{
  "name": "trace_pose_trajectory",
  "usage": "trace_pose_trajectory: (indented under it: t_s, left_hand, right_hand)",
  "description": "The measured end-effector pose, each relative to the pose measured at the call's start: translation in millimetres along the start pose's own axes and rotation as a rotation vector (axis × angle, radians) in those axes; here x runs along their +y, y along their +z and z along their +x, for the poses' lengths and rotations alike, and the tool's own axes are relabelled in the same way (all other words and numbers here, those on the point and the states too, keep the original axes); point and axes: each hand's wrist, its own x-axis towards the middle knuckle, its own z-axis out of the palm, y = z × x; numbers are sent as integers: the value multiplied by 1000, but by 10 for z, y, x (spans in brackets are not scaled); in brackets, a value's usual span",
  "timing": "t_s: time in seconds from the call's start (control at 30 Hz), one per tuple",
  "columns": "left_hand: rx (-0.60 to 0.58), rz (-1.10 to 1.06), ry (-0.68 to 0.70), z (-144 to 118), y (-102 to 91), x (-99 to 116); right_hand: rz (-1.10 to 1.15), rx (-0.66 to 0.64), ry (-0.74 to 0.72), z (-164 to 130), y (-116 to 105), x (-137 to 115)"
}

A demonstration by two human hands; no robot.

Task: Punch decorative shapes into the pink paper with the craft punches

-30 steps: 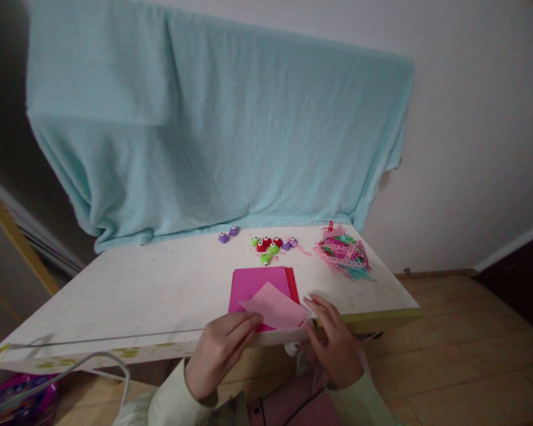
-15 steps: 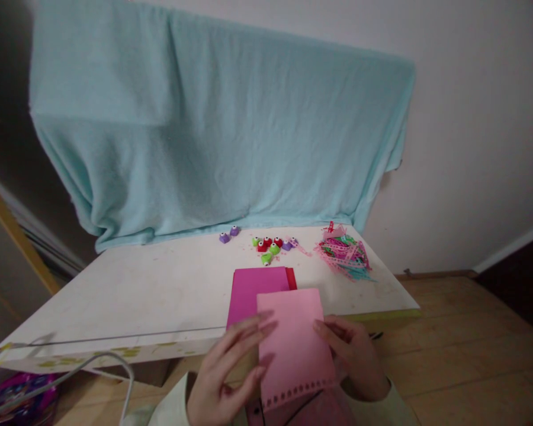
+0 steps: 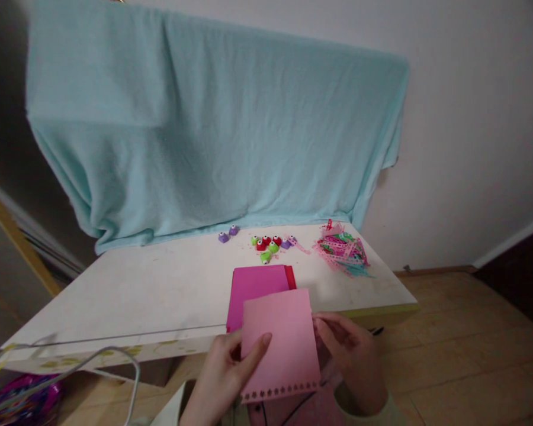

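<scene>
Pale pink paper sheet, rectangular, with a row of small punched holes along its near edge, held up just in front of the white tabletop's near edge, overhanging it toward the lap. Pinched on its left side by the left hand, thumb on the front face, other fingers hidden behind the sheet. Gripped on its right side by the right hand, fingers curled against the sheet's right edge; how the fingertips close behind it cannot be told.

Just beyond the sheet, near the near edge, a stack of magenta and red paper sheets lying flat, partly covered by the pink one. Toward the far edge, a cluster of small red, green and purple craft punches, with two more purple ones just to the left. At the far right corner, a loose heap of pink, green and blue paper strips. Draped down to the far edge, a light blue towel-like cloth. At the near left corner, a white cable looping below the edge.
</scene>
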Motion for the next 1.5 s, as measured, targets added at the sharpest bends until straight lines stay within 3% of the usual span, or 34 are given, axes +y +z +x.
trace_pose_trajectory:
  t_s: [0.27,0.57,0.7,0.87,1.03,1.13,1.2,1.33,1.5]
  left_hand:
    - [-1,78,70,-70,-23,113]
    - [17,125,58,-113,-8,179]
    - [0,230,190,-191,22,187]
    - [-17,311,447,-258,51,219]
    - [-16,380,495,-263,-29,262]
    - [-10,366,455,-329,-154,280]
    - [29,330,353,-378,-224,269]
    - [96,82,45,-392,-240,237]
    - [36,-227,-152,-319,-220,252]
  right_hand:
    - [-105,40,-54,4,16,-3]
    - [-283,74,-135,-3,25,-74]
    - [-433,150,-261,-13,42,-87]
    - [-616,210,-468,-20,120,-81]
    - [-742,238,-544,7,125,-25]
    - [-852,404,-466,94,-126,37]
    - [-842,532,-378,166,-355,59]
    - [-663,403,-243,255,-604,49]
    - [-448,269,-148,227,-464,58]
